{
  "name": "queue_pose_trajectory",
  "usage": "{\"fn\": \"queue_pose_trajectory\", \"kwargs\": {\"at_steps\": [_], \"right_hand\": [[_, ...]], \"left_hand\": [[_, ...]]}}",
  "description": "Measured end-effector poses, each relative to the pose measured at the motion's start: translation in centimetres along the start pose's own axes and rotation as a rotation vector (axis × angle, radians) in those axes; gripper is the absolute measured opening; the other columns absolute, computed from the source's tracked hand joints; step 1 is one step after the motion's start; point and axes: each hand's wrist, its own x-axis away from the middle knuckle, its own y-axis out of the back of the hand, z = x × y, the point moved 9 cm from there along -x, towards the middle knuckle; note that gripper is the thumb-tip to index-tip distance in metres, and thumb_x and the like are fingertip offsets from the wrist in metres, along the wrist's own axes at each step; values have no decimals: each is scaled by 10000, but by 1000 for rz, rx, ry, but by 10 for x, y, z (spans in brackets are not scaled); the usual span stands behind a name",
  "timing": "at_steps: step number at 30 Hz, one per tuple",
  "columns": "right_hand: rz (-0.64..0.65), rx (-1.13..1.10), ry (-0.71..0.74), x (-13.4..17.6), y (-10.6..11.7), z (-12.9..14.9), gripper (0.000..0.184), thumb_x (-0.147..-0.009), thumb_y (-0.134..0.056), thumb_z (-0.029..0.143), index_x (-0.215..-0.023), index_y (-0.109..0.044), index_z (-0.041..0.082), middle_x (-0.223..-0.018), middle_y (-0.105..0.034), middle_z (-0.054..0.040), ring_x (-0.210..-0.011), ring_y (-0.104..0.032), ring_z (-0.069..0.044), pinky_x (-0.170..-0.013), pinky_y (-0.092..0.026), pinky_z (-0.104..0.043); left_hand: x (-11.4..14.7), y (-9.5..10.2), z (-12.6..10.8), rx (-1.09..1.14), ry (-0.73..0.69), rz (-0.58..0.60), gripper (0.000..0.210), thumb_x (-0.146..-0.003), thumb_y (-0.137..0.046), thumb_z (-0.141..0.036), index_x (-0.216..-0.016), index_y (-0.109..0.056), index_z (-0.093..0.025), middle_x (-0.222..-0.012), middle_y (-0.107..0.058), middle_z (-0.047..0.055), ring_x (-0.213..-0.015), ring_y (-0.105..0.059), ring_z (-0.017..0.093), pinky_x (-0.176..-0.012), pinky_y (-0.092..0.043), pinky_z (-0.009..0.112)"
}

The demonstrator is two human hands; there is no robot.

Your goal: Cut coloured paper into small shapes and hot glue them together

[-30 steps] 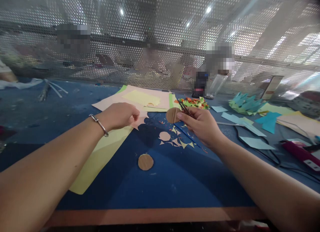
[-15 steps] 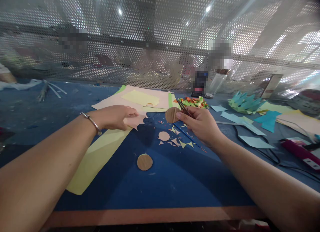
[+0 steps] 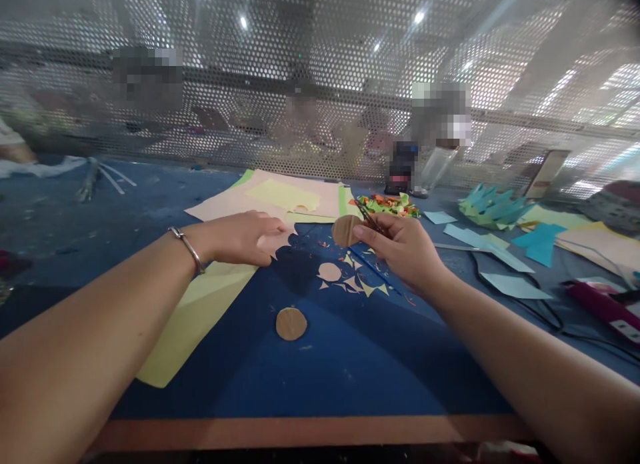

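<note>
- Where the blue table [image 3: 350, 377] lies nearest the person, a loose brown disc [image 3: 291, 324] rests flat, short of both hands and between them.
- Yellow strip [image 3: 200, 324]: runs from beneath the left wrist toward the person.
- Paper scraps [image 3: 367, 288], with a pale disc [image 3: 329, 272] beside them: scattered between the hands, just short of the right grip.
- Right hand [image 3: 407, 247]: thumb and fingers closed on a held brown disc [image 3: 346, 231], its flat face showing; dark scissors [image 3: 367, 217] sit in the same grip.
- Left hand [image 3: 240, 237]: thumb and forefinger parted over a scalloped pink offcut [image 3: 277, 243]; whether they press on it, I cannot tell from where I stand.
- Pink sheet [image 3: 225, 201]: beyond the left hand, bearing a smaller yellow sheet [image 3: 285, 196].
- Coloured trimmings [image 3: 390, 205]: heaped just beyond the right grip.
- Perforated screen [image 3: 310, 137]: behind everything, well beyond both hands.
</note>
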Motion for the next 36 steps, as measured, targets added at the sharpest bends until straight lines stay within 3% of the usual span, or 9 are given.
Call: {"fn": "queue_pose_trajectory", "kwargs": {"at_steps": [9, 15, 18, 21, 25, 30, 36], "right_hand": [[-9, 63, 12, 0, 2, 3, 327, -882, -630, 458, -701, -579, 190, -522, -404, 60, -493, -369, -98, -491, -239, -268], [-5, 41, 12, -1, 1, 1, 334, -876, -637, 471, -706, -580, 189, -521, -386, 63, -492, -345, -95, -490, -235, -266], [1, 31, 10, -1, 0, 0, 328, -876, -641, 473, -723, -593, 186, -527, -387, 62, -496, -342, -96, -489, -230, -266], [19, 20, 9, -1, -3, -2, 331, -879, -641, 474, -722, -584, 189, -533, -369, 66, -495, -326, -93, -486, -218, -264], [25, 18, 3, 0, -4, -3, 331, -882, -639, 474, -723, -572, 191, -553, -360, 64, -499, -324, -93, -485, -203, -264], [30, 8, 7, 0, -4, -2, 343, -877, -638, 489, -720, -572, 191, -576, -368, 58, -507, -317, -93, -487, -203, -264], [39, 7, 12, 0, -3, 0, 344, -878, -638, 478, -698, -552, 198, -555, -351, 64, -512, -295, -97, -493, -204, -267]], "left_hand": [[-5, 0, 1, -28, 130, -23, 684, -772, -594, -442, -1378, -548, -128, -1370, -600, 191, -1275, -540, 346, -1056, -417, 425], [-8, 5, 8, -69, 182, -157, 426, -867, -497, -446, -1146, -661, -169, -1170, -696, 161, -1081, -635, 322, -904, -477, 421], [-10, 6, 12, -87, 298, -211, 558, -884, -422, -668, -1088, -665, -209, -1125, -717, 134, -1038, -649, 333, -818, -484, 416], [-13, 5, 6, -125, 356, -224, 716, -799, -471, -791, -1205, -616, -219, -1186, -699, 154, -1093, -632, 372, -823, -480, 427], [-13, 6, 1, -118, 366, -204, 694, -810, -529, -675, -1315, -543, -201, -1276, -629, 185, -1103, -633, 391, -832, -492, 446], [-6, 4, 9, -7, 373, -155, 756, -720, -661, -521, -1388, -492, -210, -1368, -556, 178, -1155, -599, 382, -914, -496, 449], [-8, 1, 13, 77, 346, -140, 713, -802, -576, -536, -1407, -493, -168, -1382, -585, 165, -1253, -539, 365, -1014, -450, 441]]}}
